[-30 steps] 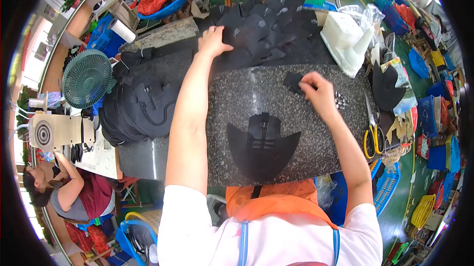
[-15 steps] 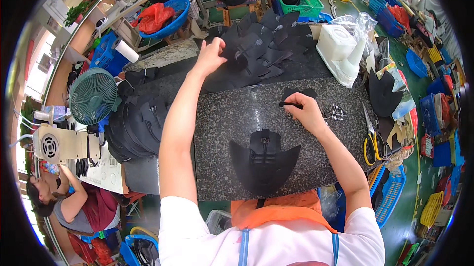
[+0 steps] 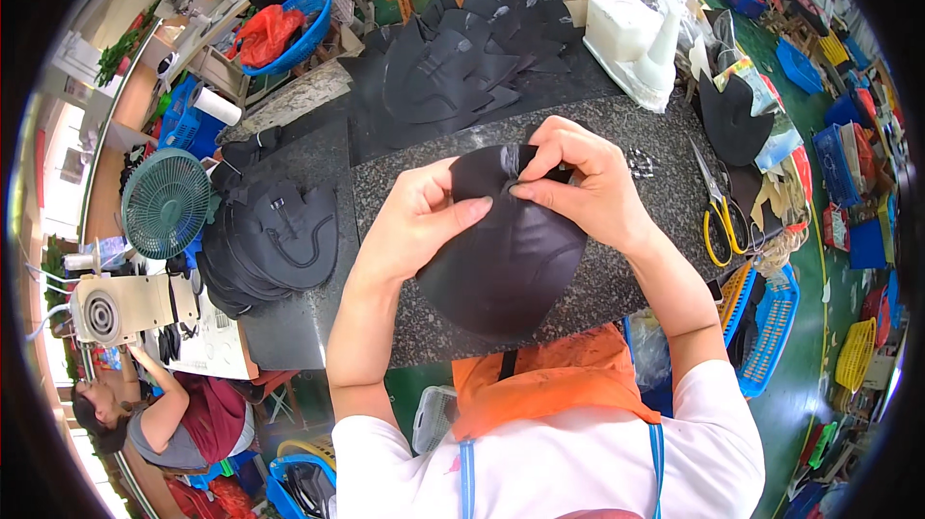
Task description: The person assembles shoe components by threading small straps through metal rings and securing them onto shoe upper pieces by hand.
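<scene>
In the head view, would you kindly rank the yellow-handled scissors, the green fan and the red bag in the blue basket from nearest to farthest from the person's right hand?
From the right hand, which pinches the black piece:
1. Yellow-handled scissors, just to its right on the stone table.
2. Red bag in the blue basket, far up and left.
3. Green fan, farthest, at the left edge.

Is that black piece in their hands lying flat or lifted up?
Lifted: both the left hand and right hand pinch the black piece at its top edge.
</scene>
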`<state>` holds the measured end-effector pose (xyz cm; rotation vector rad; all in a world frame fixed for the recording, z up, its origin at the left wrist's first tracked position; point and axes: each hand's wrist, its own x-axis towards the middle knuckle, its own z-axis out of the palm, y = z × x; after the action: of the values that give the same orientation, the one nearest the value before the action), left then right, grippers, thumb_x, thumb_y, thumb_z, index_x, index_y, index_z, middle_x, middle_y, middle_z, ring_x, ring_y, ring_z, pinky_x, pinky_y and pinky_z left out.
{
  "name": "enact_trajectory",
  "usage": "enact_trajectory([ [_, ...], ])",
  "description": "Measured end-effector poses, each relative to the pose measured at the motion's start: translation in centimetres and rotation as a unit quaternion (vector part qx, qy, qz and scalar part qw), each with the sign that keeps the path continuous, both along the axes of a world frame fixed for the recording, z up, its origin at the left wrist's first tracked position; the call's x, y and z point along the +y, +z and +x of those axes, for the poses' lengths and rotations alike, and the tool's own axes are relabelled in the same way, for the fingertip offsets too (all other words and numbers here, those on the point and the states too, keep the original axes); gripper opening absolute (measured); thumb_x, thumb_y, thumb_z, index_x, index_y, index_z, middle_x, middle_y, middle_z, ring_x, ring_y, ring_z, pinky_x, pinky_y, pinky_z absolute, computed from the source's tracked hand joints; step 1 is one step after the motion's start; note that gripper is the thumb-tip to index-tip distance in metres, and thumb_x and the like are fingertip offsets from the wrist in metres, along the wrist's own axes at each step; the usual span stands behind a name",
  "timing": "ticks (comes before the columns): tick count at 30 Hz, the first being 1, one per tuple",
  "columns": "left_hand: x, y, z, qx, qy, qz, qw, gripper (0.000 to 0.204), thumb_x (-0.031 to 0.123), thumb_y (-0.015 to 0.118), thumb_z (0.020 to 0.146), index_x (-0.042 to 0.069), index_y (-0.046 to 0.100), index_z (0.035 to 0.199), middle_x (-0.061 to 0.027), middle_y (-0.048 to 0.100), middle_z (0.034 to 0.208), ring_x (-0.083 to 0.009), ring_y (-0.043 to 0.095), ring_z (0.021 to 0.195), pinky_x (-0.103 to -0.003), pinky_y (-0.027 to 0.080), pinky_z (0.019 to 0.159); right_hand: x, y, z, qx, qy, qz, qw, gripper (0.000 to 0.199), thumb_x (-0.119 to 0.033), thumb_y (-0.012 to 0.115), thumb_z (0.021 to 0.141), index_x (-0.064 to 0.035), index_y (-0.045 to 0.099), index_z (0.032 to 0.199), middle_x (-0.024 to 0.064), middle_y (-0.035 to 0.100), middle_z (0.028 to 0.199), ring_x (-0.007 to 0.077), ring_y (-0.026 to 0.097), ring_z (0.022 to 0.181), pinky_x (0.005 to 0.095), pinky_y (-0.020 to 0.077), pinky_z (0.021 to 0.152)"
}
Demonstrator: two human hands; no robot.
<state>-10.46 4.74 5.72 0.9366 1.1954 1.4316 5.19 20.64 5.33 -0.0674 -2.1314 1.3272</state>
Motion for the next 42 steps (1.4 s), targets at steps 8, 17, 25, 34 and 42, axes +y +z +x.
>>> enact_trajectory([
  [8,-0.3,-0.4,2.5,-0.058,0.040,0.037,0.997,0.029,0.000,0.061,0.089,-0.005,0.058,0.117,-0.0067,0.068,0.104,-0.0116,0.064,0.092,-0.026,0.052,0.083,-2.1,-0.3,0.9,0.037,-0.119,-0.049,0.991,0.012,0.000,0.073,0.076,-0.0010,0.063,0.082,0.0051,0.064,0.079,0.0124,0.062,0.074,0.0262,0.0483,0.066],
  [17,-1.0,0.0,2.9,-0.045,0.062,-0.027,0.997,0.026,0.001,0.066,0.085,-0.003,0.062,0.110,-0.0068,0.069,0.100,-0.0108,0.065,0.086,-0.025,0.052,0.080,-0.6,2.4,3.8,-0.048,-0.032,0.018,0.998,0.011,0.001,0.072,0.074,-0.0021,0.066,0.082,0.0064,0.065,0.100,0.0138,0.063,0.089,0.0274,0.0493,0.077],
  [25,-1.3,-1.0,3.9,-0.078,0.056,-0.025,0.995,0.025,0.001,0.067,0.084,-0.002,0.062,0.108,-0.0054,0.069,0.097,-0.0093,0.064,0.085,-0.024,0.052,0.078,-1.4,0.6,3.6,-0.167,0.020,-0.086,0.982,0.016,-0.001,0.076,0.072,-0.0011,0.060,0.076,0.0046,0.060,0.077,0.0117,0.059,0.073,0.0262,0.0466,0.067],
  [34,-1.5,-1.4,4.3,-0.031,0.046,-0.017,0.998,0.026,-0.002,0.062,0.087,-0.004,0.060,0.113,-0.0057,0.068,0.098,-0.0095,0.064,0.086,-0.024,0.053,0.078,-2.9,-0.2,3.3,-0.136,-0.082,-0.048,0.986,0.023,-0.002,0.077,0.074,-0.0016,0.054,0.077,0.0052,0.059,0.075,0.0118,0.059,0.069,0.0265,0.0473,0.064],
  [42,-2.0,-1.9,4.5,-0.041,0.048,-0.039,0.997,0.031,0.000,0.066,0.086,-0.003,0.058,0.115,-0.0041,0.067,0.099,-0.0090,0.063,0.089,-0.025,0.052,0.080,-0.9,2.2,4.1,-0.075,0.086,0.142,0.983,0.017,0.000,0.073,0.073,-0.0038,0.059,0.082,0.0073,0.059,0.079,0.0225,0.062,0.071,0.0318,0.0506,0.061],
])
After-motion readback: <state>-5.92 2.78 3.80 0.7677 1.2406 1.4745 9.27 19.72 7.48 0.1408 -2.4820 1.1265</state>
